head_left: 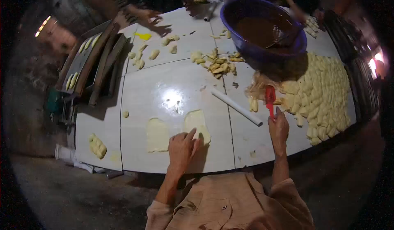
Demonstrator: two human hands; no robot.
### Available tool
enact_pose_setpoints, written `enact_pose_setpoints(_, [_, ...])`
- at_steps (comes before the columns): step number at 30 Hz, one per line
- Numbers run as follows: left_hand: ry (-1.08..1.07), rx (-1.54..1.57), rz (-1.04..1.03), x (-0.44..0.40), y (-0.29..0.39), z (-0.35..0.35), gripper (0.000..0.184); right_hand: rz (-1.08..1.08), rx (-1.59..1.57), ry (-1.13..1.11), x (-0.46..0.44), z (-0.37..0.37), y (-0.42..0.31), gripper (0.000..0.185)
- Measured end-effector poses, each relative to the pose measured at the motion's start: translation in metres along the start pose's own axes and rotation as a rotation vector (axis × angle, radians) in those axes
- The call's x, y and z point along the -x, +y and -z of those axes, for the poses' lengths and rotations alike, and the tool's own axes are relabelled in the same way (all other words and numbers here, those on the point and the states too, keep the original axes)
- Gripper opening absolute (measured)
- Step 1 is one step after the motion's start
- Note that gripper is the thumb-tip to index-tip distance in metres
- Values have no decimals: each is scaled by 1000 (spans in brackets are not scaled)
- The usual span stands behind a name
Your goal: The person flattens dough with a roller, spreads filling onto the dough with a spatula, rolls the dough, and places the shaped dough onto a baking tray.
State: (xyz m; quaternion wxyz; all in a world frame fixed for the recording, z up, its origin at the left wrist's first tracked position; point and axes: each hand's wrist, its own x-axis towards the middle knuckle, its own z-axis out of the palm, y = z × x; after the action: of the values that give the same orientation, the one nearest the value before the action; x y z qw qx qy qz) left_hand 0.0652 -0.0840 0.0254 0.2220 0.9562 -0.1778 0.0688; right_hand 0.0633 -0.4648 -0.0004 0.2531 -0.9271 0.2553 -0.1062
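Where the left hand (181,148) reaches: over one dough sheet (196,121), index finger extended, nothing visibly gripped; contact unclear.
Right hand (279,128): closed on the red spatula (269,95), whose head is at a brownish mass (256,84).
Second dough sheet (157,135): flat, just left of the first.
White rod (236,106): lying between hands and purple basin (301,45).

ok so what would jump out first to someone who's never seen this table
Probably the big purple tub of brown filling at the far edge, right of centre, and the mass of pale dough pieces packed together along the table's right side. Next, the bright red tool in the right hand, while the left hand touches one of two flattened dough sheets near the front edge.
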Motion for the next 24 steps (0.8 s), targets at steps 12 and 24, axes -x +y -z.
enact_pose_setpoints(12, [-392,-184,127,-182,-23,15,46,-10,-25,-123,-25,5,6,26])
enact_pose_setpoints(24, [-266,121,70,-103,-70,51,46,-47,-30,11,-3,5,8,26])
